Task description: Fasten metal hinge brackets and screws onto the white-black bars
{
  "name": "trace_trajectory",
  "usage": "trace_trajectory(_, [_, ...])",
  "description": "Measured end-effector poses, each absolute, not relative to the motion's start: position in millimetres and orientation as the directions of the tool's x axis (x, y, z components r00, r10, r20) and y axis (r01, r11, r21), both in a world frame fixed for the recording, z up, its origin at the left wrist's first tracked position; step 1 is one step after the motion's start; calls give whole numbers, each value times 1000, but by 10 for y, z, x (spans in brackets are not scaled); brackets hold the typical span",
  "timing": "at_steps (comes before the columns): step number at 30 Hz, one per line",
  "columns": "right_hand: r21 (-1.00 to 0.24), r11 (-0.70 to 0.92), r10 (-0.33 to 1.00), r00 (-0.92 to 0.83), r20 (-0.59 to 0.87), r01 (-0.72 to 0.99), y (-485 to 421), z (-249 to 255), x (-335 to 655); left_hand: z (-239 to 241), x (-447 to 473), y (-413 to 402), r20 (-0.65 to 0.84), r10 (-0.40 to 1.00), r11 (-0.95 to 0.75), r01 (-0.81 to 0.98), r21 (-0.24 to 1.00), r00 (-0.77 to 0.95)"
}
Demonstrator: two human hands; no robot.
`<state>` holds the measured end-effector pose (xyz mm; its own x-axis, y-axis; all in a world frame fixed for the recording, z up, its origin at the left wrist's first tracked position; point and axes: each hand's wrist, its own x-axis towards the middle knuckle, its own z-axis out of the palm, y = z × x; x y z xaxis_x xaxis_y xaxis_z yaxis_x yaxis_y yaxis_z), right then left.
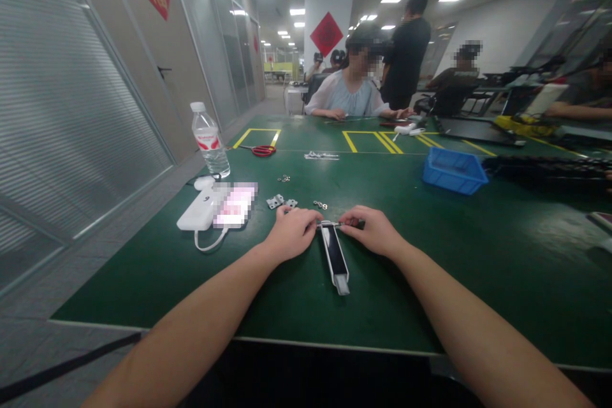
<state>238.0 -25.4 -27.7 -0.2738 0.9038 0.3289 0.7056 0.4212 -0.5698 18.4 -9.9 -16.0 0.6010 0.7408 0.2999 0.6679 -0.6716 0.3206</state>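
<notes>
A slim white device (335, 255) with a long black face lies on the green table, a pale tab at its near end. Across its far end runs a thin metallic rod (329, 223), its exact kind too small to make out. From the left, my left hand (295, 229) is closed, its thumb and fingertips pinching that end. My right hand (369, 228) pinches the rod from the other side, fingers curled. Just beyond the hands are small metal brackets (276, 202) and several little rings (320, 204).
Left of my hands lie a white power bank (197, 209) with a cable and a lit phone (235, 205). A water bottle (208, 140) stands behind them. Farther off are red-handled scissors (264, 150) and a blue bin (454, 170). A person (351, 92) sits across the table.
</notes>
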Motion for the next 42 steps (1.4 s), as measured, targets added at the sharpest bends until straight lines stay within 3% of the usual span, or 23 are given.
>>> trace_trajectory(18, [-580,469,880,-297,370,666,-223,-349,2338,-128,193,-121,297,733,-680,654,331,612])
trace_trajectory(42, [-570,400,916,-289,279,717,-236,-302,2289,-123,194,-113,235,761,-648,685,334,605])
